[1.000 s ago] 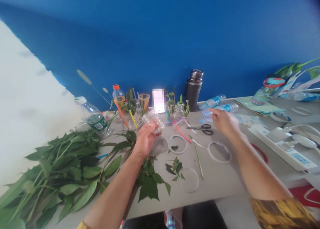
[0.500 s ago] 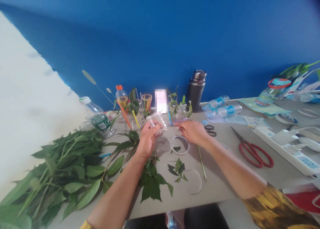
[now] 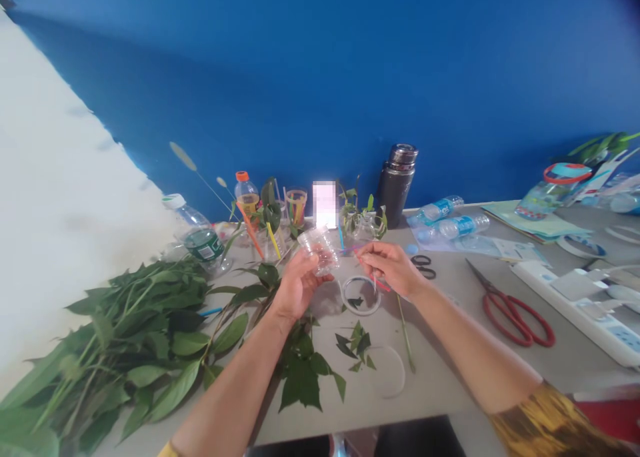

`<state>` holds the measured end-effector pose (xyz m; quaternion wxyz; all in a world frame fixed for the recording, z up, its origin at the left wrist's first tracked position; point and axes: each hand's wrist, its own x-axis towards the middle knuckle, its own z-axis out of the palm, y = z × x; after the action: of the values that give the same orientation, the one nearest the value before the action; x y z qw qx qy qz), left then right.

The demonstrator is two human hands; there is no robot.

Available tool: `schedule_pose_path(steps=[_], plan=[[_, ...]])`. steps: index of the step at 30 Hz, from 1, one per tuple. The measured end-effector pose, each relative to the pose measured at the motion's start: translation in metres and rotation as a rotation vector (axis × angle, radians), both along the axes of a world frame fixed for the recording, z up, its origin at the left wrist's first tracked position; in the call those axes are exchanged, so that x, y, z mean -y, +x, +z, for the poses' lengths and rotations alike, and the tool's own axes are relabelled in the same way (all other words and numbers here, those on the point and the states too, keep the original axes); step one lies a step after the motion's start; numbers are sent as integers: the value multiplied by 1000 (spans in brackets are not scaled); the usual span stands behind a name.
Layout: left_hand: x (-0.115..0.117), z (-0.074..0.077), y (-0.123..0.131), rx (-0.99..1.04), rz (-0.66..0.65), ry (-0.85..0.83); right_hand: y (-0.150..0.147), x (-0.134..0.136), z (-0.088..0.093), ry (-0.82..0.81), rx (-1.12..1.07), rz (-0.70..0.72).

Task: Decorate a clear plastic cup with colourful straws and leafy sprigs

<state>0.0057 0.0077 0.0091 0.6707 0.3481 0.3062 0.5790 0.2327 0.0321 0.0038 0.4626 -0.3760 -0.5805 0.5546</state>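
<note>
A: What's your left hand doing?
B: You've curled its fingers around a clear cup, held above the table.
A: And your right hand?
B: Your fingertips pinch a pink strip, just beside the cup.

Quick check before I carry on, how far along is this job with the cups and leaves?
Looks partway. Done: leaf sprigs already stand in a clear jar at the back. In hand: the left hand holds a clear plastic cup, and the right hand pinches a pink strip. Left: a big pile of leafy branches still lies on the table.
</note>
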Motion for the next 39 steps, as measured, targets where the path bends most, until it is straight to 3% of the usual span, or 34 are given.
schedule_pose_path(steps=[4,11,18,21,25,27,28,34,37,39], plan=[[1,1,0,-8,-7,18,-8,4,2,8,-114,-22],[-1,1,-2,-30,22,32,-22,17,2,39,-101,27],[-3,0,-6,-8,17,36,-27,21,-3,-173,-239,249],[-2,-1,-6,-19,11,58,-27,26,-4,-192,-249,336],[-2,-2,-6,-16,9,60,-33,45,2,-148,-41,608],[-2,-2,-6,-17,12,47,-38,55,5,7,175,752],[-2,-2,-6,-19,12,44,-39,59,7,88,248,755],[-3,0,-7,-21,21,35,-33,55,10,131,383,491],[-4,0,-6,-32,25,51,-24,39,11,301,592,163],[-4,0,-5,-30,44,40,-19,27,8,373,847,-85]])
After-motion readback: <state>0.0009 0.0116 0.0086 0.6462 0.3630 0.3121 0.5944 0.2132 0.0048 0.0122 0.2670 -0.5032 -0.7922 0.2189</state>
